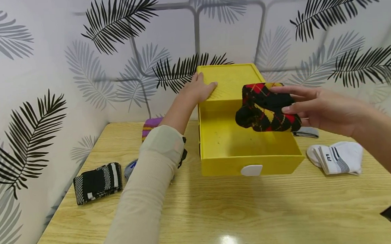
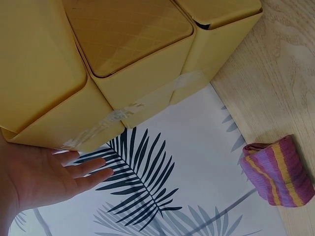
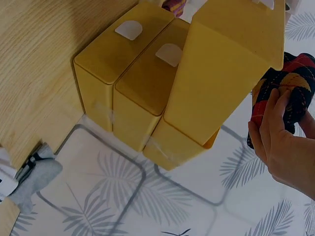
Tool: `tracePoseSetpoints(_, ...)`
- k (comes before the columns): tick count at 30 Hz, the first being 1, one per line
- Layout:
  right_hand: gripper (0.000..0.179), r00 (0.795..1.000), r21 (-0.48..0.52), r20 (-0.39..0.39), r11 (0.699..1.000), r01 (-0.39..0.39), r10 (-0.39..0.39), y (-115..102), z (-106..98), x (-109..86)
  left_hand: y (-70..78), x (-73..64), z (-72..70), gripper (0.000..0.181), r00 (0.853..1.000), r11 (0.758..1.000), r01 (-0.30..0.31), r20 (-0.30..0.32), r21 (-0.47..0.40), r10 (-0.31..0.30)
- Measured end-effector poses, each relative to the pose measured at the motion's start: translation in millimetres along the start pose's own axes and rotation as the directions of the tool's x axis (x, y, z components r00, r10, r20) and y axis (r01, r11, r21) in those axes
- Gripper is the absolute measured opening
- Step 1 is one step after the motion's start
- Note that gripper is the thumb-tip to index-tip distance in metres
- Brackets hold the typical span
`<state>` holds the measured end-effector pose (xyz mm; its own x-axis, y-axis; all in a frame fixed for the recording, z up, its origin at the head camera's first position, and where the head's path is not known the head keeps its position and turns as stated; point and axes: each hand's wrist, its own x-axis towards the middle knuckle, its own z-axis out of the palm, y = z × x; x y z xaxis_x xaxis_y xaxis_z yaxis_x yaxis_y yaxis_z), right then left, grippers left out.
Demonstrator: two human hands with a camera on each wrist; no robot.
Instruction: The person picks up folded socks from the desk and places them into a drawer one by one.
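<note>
A yellow drawer unit (image 1: 234, 76) stands at the back of the table with its top drawer (image 1: 225, 167) pulled out. My left hand (image 1: 197, 89) rests on the unit's top left edge; in the left wrist view that hand's (image 2: 44, 174) fingers are extended beside the unit. Over the open drawer, my right hand (image 1: 322, 105) holds a folded pair of argyle socks (image 1: 262, 112) in black, red and yellow. The right wrist view shows the same socks (image 3: 298, 81) gripped between fingers and thumb, beside the pulled-out drawer (image 3: 221, 73). Inside, the drawer's visible floor is bare.
To the left lie black-and-white socks (image 1: 98, 183), purple-and-yellow socks (image 1: 150, 125) and grey-blue socks (image 1: 130, 167) partly behind the sleeve. White socks (image 1: 340, 158) and grey socks (image 1: 307, 132) lie right of the unit. A leaf-patterned wall (image 1: 169, 30) stands close behind.
</note>
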<state>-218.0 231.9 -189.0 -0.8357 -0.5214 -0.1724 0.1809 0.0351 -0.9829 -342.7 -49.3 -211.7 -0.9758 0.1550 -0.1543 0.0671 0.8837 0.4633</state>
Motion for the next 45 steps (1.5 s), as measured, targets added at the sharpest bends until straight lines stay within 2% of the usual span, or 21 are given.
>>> tracePoseSetpoints(4,0.044,1.0,-0.002,0.012,1.0,-0.021,0.021,1.5,19.6,7.7,0.6,0.9,0.7,0.073,1.0,1.0,0.007,-0.009,0.005,-0.007)
tracePoseSetpoints(10,0.044,0.999,-0.056,-0.001,0.998,-0.033,0.033,8.5,43.7,19.7,1.0,0.9,0.7,0.073,1.0,1.0,0.007,-0.012,0.012,-0.007)
tracePoseSetpoints(18,0.06,0.999,-0.158,-0.021,0.986,-0.051,0.049,21.4,64.8,34.5,1.4,-0.2,1.8,0.073,1.0,1.0,0.013,-0.021,0.012,-0.013)
tracePoseSetpoints(26,0.063,0.997,-0.32,-0.043,0.945,-0.073,0.062,29.7,80.8,43.6,1.4,2.2,3.4,0.073,0.999,1.0,0.018,-0.035,0.017,-0.017)
tracePoseSetpoints(29,0.064,0.998,-0.389,-0.04,0.919,-0.065,0.054,32.8,84.0,46.6,1.5,2.5,3.4,0.073,0.999,1.0,0.019,-0.034,0.016,-0.019)
tracePoseSetpoints(32,0.064,0.998,-0.505,-0.056,0.861,-0.06,0.037,34.2,87.5,49.0,1.5,2.5,3.2,0.073,0.999,1.0,0.02,-0.032,0.016,-0.019)
tracePoseSetpoints(34,0.064,0.997,-0.596,-0.071,0.801,-0.055,0.016,34.6,90.4,50.7,1.3,2.6,3.4,0.074,0.999,1.0,0.02,-0.034,0.015,-0.019)
tracePoseSetpoints(38,0.063,0.997,-0.771,-0.063,0.637,-0.016,-0.051,34.8,94.7,53.8,0.9,2.4,3.8,0.074,0.999,1.0,0.019,-0.038,0.017,-0.018)
tracePoseSetpoints(41,0.061,0.995,-0.862,-0.041,0.508,0.012,-0.093,35.6,94.5,54.0,1.0,2.1,3.8,0.074,0.999,1.0,0.02,-0.034,0.016,-0.02)
tracePoseSetpoints(43,0.062,0.994,-0.891,-0.033,0.454,0.017,-0.102,35.8,93.3,53.7,1.1,1.9,3.8,0.074,0.999,1.0,0.02,-0.034,0.016,-0.019)
tracePoseSetpoints(45,0.062,0.995,-0.902,-0.027,0.43,0.019,-0.1,35.7,91.8,53.0,1.4,1.8,3.9,0.074,0.999,1.0,0.019,-0.035,0.016,-0.018)
